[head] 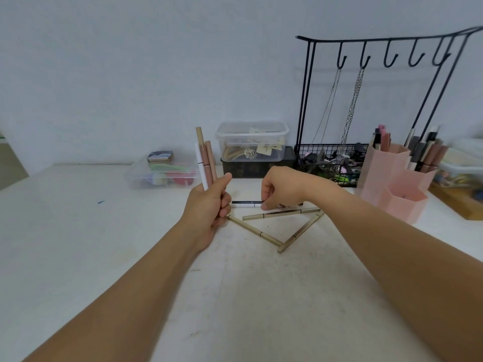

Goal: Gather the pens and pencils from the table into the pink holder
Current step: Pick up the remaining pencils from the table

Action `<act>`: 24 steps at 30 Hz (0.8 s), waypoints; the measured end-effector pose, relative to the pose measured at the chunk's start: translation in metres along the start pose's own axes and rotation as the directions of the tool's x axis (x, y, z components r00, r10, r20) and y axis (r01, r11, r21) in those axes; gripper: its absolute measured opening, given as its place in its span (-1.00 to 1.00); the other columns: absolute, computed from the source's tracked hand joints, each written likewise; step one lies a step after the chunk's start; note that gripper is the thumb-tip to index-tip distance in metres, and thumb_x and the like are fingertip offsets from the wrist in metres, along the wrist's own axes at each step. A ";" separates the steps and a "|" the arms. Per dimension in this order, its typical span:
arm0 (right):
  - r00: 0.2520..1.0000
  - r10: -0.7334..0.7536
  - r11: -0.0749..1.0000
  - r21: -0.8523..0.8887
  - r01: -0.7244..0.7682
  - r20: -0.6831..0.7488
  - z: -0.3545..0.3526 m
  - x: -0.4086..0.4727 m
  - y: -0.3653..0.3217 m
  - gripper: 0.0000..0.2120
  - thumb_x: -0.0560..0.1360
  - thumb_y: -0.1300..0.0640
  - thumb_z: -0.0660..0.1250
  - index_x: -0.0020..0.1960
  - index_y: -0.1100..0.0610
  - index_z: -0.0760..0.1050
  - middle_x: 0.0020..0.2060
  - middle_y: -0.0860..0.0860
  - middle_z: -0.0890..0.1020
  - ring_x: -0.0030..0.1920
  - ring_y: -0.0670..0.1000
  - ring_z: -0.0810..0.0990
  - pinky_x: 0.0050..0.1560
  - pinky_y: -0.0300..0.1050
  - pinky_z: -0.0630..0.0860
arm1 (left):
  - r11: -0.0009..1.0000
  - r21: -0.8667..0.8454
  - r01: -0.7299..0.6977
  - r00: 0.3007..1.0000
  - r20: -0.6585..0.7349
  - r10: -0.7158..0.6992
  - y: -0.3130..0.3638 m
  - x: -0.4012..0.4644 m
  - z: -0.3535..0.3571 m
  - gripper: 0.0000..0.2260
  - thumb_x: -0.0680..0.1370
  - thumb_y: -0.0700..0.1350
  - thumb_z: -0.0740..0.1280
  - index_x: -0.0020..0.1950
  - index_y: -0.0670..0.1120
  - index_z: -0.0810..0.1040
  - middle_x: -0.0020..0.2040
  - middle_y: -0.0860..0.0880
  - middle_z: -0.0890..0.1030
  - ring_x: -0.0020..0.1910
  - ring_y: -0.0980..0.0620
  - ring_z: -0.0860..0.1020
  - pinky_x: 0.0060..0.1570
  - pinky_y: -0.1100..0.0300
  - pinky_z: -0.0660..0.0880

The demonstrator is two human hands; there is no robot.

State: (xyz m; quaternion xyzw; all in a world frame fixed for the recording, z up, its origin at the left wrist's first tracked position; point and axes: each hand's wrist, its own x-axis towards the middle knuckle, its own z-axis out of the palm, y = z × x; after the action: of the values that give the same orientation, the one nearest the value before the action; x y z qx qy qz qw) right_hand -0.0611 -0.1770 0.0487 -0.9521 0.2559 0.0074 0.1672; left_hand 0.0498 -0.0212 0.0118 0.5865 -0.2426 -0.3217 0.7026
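Observation:
My left hand (210,205) is shut on an upright bunch of pens (205,159): a white one, pink ones and a tan one. My right hand (281,189) reaches down with its fingertips pinching a black-and-white pen (245,204) that lies flat on the white table (78,231). Three gold pens lie nearby: one (282,214) just in front of my right hand, one (254,230) slanting left, one (300,233) slanting right. The pink holder (394,178) stands at the right with several pens standing in its rear compartments.
A black wire rack (379,48) with hooks, chains and a basket stands behind the holder. A clear lidded box (252,141) sits on a dark box at the back centre. A low clear tray (162,171) of small items lies at the back left.

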 end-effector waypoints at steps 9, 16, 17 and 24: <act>0.998 -0.056 0.996 0.064 0.057 -0.014 -0.005 -0.006 -0.003 -0.90 0.48 0.14 0.52 -0.06 0.10 0.62 -0.27 -0.08 0.62 -0.28 -0.09 0.57 -0.20 -0.22 0.47 | 1.000 0.004 -0.026 1.000 0.014 0.026 0.000 -0.003 0.002 -0.67 0.59 0.05 0.41 -0.23 -0.03 0.34 -0.47 0.03 0.33 -0.54 0.10 0.26 -0.64 0.31 0.17; 0.984 -0.107 0.731 0.660 0.175 -0.143 -0.032 -0.022 -0.024 -0.94 0.56 0.26 0.40 0.03 0.23 0.59 -0.20 0.10 0.71 -0.34 -0.09 0.58 -0.24 -0.23 0.57 | 0.995 -0.057 -0.076 0.993 0.085 0.080 0.002 -0.009 0.005 -0.64 0.50 0.21 0.42 -0.21 -0.03 0.39 -0.46 0.06 0.24 -0.51 0.11 0.21 -0.59 0.31 0.18; 0.983 -0.114 0.631 0.754 0.183 -0.143 -0.034 -0.024 -0.028 -0.90 0.56 0.30 0.40 0.07 0.25 0.58 -0.19 0.13 0.70 -0.33 -0.07 0.59 -0.24 -0.23 0.60 | 0.995 -0.058 -0.085 0.991 0.099 0.090 0.001 -0.010 0.006 -0.63 0.48 0.22 0.42 -0.19 -0.04 0.41 -0.46 0.06 0.25 -0.51 0.11 0.22 -0.58 0.31 0.18; 0.982 -0.141 0.448 0.876 0.177 -0.126 -0.027 -0.023 -0.045 -0.93 0.56 0.26 0.41 0.00 0.25 0.54 -0.23 0.16 0.66 -0.26 0.04 0.66 -0.22 -0.20 0.66 | 0.993 -0.073 -0.096 0.970 0.219 0.110 0.000 -0.011 0.009 -0.61 0.41 0.26 0.38 -0.17 -0.07 0.45 -0.47 0.05 0.35 -0.52 0.13 0.30 -0.60 0.31 0.15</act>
State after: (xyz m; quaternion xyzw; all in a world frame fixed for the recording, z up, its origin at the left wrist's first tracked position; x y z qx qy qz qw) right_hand -0.0610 -0.1374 0.0903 -0.7475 0.1355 -0.1581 0.6308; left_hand 0.0356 -0.0191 0.0145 0.5114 -0.3398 -0.3556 0.7046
